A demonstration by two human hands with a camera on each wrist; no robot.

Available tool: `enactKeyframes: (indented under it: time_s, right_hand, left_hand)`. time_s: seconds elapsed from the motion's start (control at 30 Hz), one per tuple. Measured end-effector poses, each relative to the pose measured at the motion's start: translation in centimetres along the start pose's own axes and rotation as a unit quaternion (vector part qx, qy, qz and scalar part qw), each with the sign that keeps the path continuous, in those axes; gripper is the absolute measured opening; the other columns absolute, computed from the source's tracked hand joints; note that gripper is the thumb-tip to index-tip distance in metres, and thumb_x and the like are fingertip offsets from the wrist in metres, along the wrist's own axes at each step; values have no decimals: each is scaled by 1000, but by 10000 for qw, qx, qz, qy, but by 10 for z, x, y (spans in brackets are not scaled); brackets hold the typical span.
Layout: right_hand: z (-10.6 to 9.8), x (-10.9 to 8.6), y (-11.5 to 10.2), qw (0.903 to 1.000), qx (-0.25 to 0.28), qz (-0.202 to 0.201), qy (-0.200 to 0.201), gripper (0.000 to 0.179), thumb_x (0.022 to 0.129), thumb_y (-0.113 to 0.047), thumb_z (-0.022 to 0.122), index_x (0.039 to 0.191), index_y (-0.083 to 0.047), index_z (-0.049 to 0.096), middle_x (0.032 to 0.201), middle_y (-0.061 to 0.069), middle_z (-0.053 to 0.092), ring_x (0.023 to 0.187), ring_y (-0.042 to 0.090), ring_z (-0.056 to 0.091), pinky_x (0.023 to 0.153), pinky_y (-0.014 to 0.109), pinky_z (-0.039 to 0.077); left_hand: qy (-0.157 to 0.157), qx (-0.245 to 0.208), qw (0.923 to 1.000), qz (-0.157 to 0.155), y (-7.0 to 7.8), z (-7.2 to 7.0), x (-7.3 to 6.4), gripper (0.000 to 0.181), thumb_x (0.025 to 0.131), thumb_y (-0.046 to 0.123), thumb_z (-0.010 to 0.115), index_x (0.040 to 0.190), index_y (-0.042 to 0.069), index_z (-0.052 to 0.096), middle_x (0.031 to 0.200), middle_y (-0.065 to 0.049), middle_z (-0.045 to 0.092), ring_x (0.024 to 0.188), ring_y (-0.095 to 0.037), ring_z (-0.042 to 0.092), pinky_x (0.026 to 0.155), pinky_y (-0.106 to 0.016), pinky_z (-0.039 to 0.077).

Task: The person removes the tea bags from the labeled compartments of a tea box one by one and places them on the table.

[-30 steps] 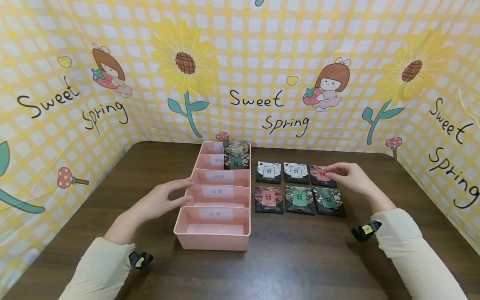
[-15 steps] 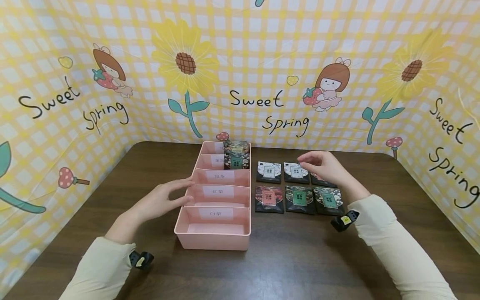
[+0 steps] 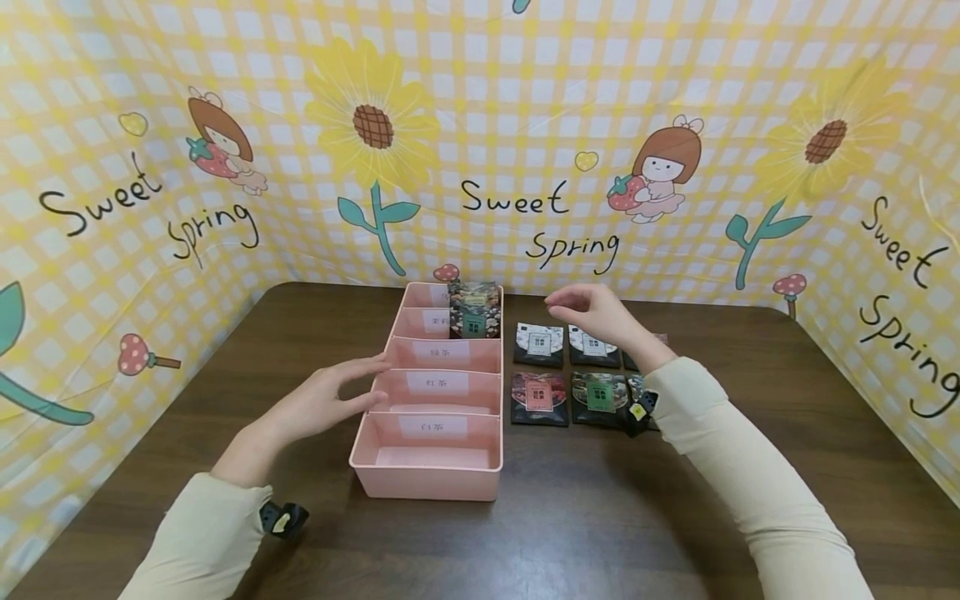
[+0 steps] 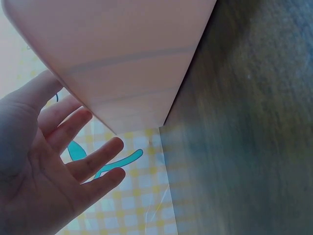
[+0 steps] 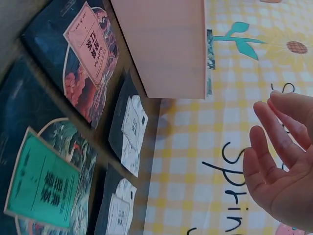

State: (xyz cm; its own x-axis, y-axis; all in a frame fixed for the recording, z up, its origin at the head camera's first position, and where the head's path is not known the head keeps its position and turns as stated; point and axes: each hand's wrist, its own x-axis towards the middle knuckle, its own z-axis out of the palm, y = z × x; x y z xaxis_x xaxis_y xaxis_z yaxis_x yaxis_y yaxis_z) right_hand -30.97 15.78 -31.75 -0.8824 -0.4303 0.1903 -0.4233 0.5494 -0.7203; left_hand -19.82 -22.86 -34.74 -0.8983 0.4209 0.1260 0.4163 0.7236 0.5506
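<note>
Sachets (image 3: 539, 400) lie beside a pink box (image 3: 425, 483) toward the far edge of the desk (image 3: 555, 533), the relaxed right hand (image 3: 598, 315) hovering near them, the left hand (image 3: 318, 402), fingers apart, touching the box's rim.

Soft, pale glare on the dark tabletop (image 3: 525, 537)

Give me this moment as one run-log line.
left hand: at left rim of pink box | right hand: in air, empty, near white packets | red packet, green packet: on table
</note>
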Motion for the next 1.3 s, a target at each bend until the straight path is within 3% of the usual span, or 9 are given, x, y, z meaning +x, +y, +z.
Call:
enactKeyframes:
  time_s: [0.37, 0.8, 1.1, 1.3]
  right_hand:
    - [26, 28, -3, 9993, 353, 87, 64, 25, 90, -17, 61, 111, -3, 66, 111, 17, 67, 97, 27, 64, 83, 38, 53]
    - [55, 49, -6, 9997, 209, 51, 113, 30, 90, -14, 62, 117, -1, 64, 113, 16, 66, 99, 28, 63, 87, 39, 52]
    - [64, 54, -6, 9993, 35, 325, 197, 28, 90, -13, 61, 115, -1, 65, 115, 15, 66, 102, 28, 62, 89, 37, 52]
    - [67, 57, -9, 9992, 6, 284, 275, 24, 91, -13, 60, 111, -3, 68, 116, 13, 66, 103, 27, 62, 90, 38, 52]
  left_hand:
    - [13, 44, 10000, 69, 4, -2, -2, 49, 91, 28, 61, 133, 5, 51, 137, -19, 50, 130, -38, 43, 105, -55, 36]
    - [28, 34, 10000, 11, 3, 0, -1, 51, 90, 28, 62, 133, 4, 50, 139, -19, 49, 130, -38, 43, 105, -55, 36]
    - [-26, 33, 10000, -85, 3, 0, -1, 52, 90, 29, 62, 135, 5, 49, 140, -17, 47, 131, -37, 42, 106, -55, 35]
    - [6, 36, 10000, -48, 3, 0, 0, 52, 90, 29, 62, 134, 5, 50, 140, -18, 48, 131, -37, 42, 106, -55, 35]
